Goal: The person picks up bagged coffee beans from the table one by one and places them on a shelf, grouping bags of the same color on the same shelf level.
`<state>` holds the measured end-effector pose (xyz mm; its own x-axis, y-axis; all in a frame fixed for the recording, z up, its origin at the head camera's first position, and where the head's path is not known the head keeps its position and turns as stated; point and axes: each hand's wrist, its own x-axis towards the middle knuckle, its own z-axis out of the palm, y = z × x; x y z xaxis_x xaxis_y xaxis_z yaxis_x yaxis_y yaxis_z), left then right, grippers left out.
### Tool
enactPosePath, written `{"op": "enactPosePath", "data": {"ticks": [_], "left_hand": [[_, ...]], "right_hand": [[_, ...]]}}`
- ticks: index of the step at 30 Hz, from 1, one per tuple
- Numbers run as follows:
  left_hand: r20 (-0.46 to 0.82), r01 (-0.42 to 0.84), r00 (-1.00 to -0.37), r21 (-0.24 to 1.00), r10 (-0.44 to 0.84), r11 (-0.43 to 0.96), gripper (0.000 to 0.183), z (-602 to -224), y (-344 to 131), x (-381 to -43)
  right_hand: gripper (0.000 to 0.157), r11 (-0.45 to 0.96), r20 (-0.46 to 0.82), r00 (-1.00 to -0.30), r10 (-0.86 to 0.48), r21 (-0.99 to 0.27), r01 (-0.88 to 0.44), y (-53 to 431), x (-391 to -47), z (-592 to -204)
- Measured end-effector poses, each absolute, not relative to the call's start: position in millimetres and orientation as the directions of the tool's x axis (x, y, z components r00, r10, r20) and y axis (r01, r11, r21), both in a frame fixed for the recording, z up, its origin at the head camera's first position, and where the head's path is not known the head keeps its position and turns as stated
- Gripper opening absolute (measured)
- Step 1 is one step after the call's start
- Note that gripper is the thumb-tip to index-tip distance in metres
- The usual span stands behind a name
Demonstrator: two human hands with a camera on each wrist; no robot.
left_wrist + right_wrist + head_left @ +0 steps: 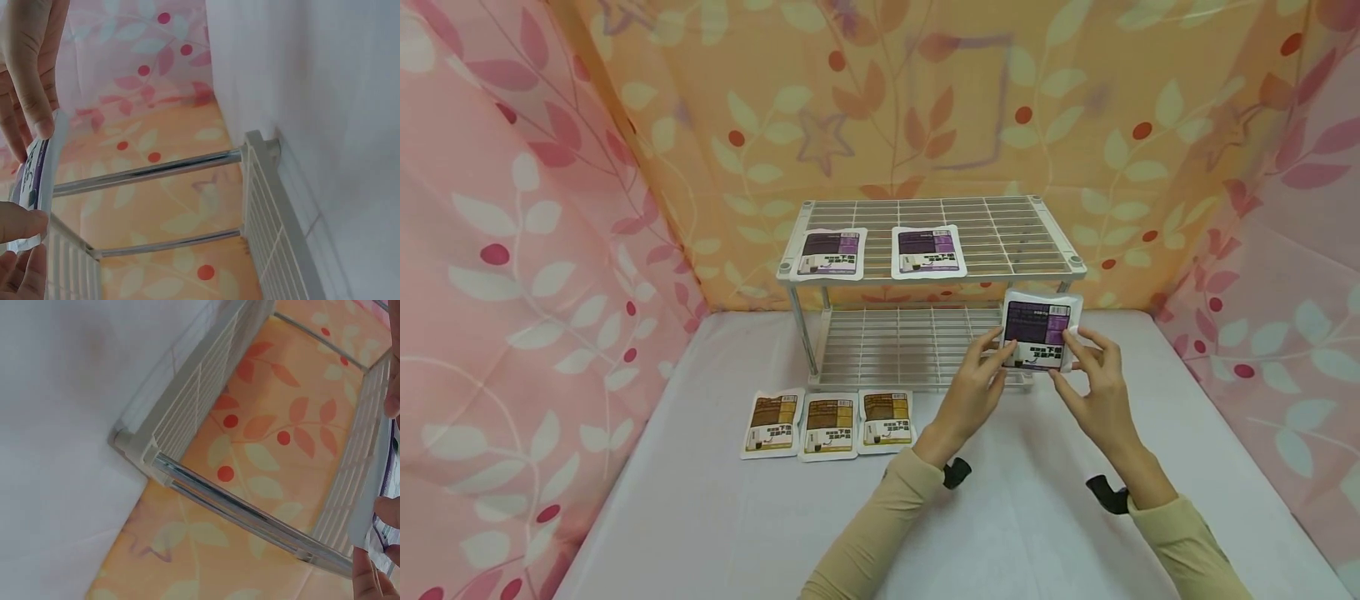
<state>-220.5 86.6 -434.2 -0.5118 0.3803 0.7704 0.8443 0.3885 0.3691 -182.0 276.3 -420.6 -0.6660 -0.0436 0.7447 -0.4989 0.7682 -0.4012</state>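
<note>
Tan sleeves come first, guys, one at about 6 o'clock in the head view and the other at 4, both chopped off by the bottom edge. Black wrist pieces poke out by the cuffs, mostly hidden, so I can't make out their full shape. Past those, the left hand and right hand have a purple-and-white pouch pinched between them, around 3 o'clock. Grip's narrow: fingers and thumbs on the pouch's side edges, left hand at its 8 o'clock, right at its 4, most of the pouch sticking up above them. Both wrist cams cut the hands off, and the left one gets the pouch nearly edge-on. Small print is unreadable to me. Three brown-and-yellow pouches lie in a row on the white table at 7 o'clock. Beyond is the white wire rack, its right front partly covered by the held pouch, with two more purple pouches up top, roughly 10 and 1 o'clock. Leafy orange cloth hangs behind everything.
</note>
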Motion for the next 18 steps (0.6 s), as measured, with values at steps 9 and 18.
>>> {"op": "enactPosePath", "data": {"ticks": [9,18], "left_hand": [[0.799,0.86,-0.458,0.287,0.389,0.422,0.042,-418,81,-218],[0.819,0.869,-0.393,0.181,0.419,0.46,0.039,-402,75,-220]], "right_hand": [[0.066,0.754,0.818,-0.572,-0.055,-0.341,-0.561,272,-182,-407],[0.074,0.744,0.815,-0.567,-0.119,-0.304,-0.595,271,-183,-393]]}}
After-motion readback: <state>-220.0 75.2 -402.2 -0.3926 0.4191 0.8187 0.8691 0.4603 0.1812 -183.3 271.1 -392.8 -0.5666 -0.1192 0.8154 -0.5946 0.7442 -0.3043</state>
